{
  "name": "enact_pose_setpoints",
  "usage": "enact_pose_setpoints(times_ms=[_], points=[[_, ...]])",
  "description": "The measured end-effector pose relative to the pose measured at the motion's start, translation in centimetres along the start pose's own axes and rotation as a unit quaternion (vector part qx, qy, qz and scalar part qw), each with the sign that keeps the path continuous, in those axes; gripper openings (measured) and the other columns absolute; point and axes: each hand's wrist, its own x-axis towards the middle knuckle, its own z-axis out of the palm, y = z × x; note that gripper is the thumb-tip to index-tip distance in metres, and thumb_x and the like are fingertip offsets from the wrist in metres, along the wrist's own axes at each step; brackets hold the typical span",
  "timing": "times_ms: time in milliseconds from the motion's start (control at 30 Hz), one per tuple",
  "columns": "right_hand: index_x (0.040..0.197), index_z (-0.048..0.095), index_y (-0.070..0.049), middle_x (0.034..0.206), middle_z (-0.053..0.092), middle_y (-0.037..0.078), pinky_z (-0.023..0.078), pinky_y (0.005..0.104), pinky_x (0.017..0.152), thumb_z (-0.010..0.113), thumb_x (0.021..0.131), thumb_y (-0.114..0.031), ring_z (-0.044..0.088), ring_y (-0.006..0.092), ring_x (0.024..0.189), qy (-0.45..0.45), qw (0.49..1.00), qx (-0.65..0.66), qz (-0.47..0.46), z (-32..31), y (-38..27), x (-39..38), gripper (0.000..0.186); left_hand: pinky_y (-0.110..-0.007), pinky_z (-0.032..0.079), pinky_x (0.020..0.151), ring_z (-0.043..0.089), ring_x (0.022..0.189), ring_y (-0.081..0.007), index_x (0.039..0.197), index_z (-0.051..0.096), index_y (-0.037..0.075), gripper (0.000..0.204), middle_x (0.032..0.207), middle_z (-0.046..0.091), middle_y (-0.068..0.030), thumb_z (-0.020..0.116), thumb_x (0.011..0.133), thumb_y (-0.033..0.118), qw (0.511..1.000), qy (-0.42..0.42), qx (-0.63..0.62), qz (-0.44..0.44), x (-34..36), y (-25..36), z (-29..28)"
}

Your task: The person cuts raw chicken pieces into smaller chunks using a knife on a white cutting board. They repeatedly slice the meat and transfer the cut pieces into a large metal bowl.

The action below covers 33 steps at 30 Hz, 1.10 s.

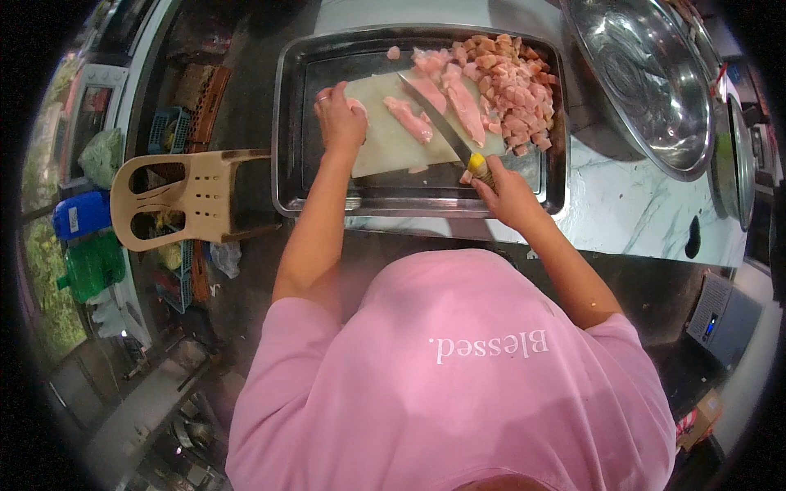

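In a metal tray (295, 131) lies a white cutting board (389, 151) with raw pink meat strips (407, 119) on it and a pile of cubed meat (520, 98) to the right. My left hand (340, 121) is at the board's left edge, fingers curled on a meat piece (357, 106) that is mostly hidden. My right hand (499, 192) grips the yellow-marked handle of a long knife (442, 123), its blade angled up-left over the board between the strips.
The marble-look table (630, 213) carries a large steel bowl (663, 98) and a round metal lid (733, 196) at right. A beige plastic chair (196, 196) stands left, near crates (168, 131) and a green water jug (94, 266). A grey appliance (712, 315) is lower right.
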Motion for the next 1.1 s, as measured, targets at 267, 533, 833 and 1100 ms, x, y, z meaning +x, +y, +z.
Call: enact_pose_setpoints(times_ms=[267,533,833,1100], points=[[0.109,0.043,-0.002,0.081,0.066,0.025,0.050,0.0535,0.068,0.059,0.090,-0.024,0.064,0.0444,0.077,-0.023,0.996,-0.086,0.025,1.3,-1.9,0.2,0.033,-0.039,0.050,0.074,0.066,0.079,-0.0293,0.105,0.061,0.002,0.028,0.081,0.067,-0.0152,0.066,0.080,0.015,0.921,-0.234,-0.246,-0.193,-1.1,4.9,1.6],[0.105,0.042,-0.001,0.081,0.066,0.025,0.051,0.0527,0.069,0.059,0.090,-0.021,0.064,0.0436,0.079,-0.061,0.992,-0.109,0.021,1.2,-2.8,0.8,0.031,-0.041,0.050,0.074,0.067,0.084,-0.0328,0.098,0.062,0.000,0.023,0.086,0.068,-0.0193,0.065,0.079,0.012,0.937,-0.232,-0.216,-0.145,-0.7,4.7,2.1],[0.108,0.040,-0.001,0.084,0.066,0.024,0.050,0.0531,0.067,0.058,0.089,-0.018,0.064,0.0437,0.078,-0.084,0.987,-0.134,0.019,2.3,-2.5,2.4,0.032,-0.043,0.050,0.075,0.065,0.086,-0.0364,0.092,0.062,-0.002,0.019,0.089,0.066,-0.0212,0.064,0.078,0.011,0.928,-0.282,-0.179,-0.166,-0.4,5.0,1.5],[0.110,0.040,-0.001,0.086,0.065,0.025,0.050,0.0535,0.071,0.057,0.090,-0.021,0.064,0.0441,0.082,-0.042,0.994,-0.094,-0.022,4.7,-2.9,9.9,0.033,-0.043,0.049,0.070,0.064,0.077,-0.0365,0.092,0.059,-0.002,0.026,0.079,0.065,-0.0185,0.067,0.076,0.017,0.931,-0.235,-0.225,-0.164,-1.0,6.0,1.8]])
